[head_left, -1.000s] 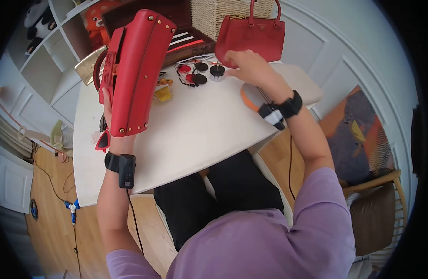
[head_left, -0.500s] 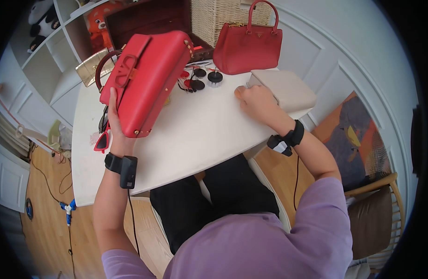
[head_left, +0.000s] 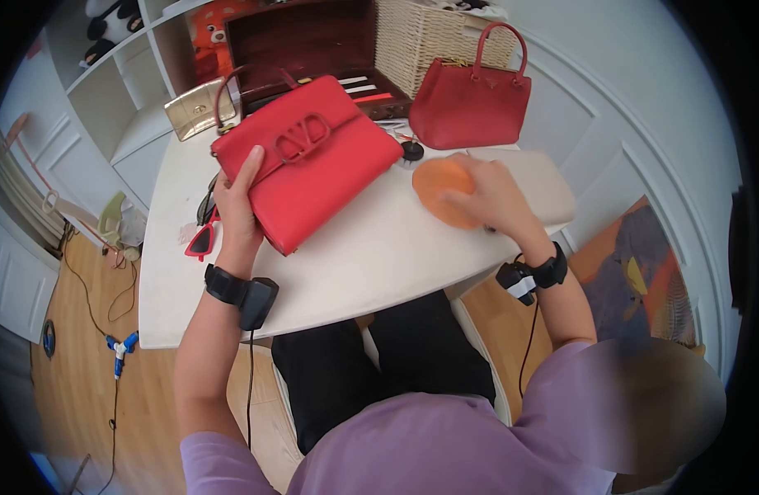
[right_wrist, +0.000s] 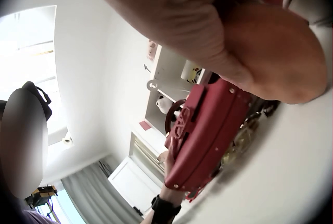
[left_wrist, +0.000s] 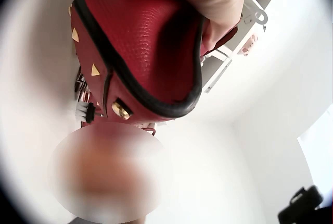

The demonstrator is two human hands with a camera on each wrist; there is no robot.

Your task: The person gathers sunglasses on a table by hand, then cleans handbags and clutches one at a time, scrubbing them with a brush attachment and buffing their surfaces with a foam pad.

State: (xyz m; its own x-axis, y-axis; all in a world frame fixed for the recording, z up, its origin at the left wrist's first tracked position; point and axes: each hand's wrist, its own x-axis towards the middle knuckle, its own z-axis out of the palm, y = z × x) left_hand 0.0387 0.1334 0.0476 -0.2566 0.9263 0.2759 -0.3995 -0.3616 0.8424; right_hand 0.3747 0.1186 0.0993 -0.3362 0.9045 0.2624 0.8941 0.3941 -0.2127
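Note:
My left hand (head_left: 241, 202) grips a red handbag (head_left: 338, 177) by its lower left side, thumb on the front flap. The bag is tilted above the table, its raised V emblem facing up; gold studs show along its edge in the left wrist view. In my right hand (head_left: 496, 198) is a flat, round orange pad (head_left: 439, 191), pinched between thumb and fingers over the table's right side. The right wrist view shows the pad (right_wrist: 283, 52) close to the white tabletop, its lower edge right at the surface. The bag's back is hidden from the head view.
A darker red handbag (head_left: 470, 107) stands at the back right, near a beige box-like case (head_left: 532, 186). Behind are an open dark case (head_left: 305, 41), a wicker basket (head_left: 400, 49) and a gold purse (head_left: 192, 109). Red sunglasses (head_left: 201, 241) lie left; a small black-topped brush (head_left: 411, 152) sits behind the bag.
My right hand has come down from near the darker bag and picked up the orange pad. My left hand has turned the red handbag so its front faces up.

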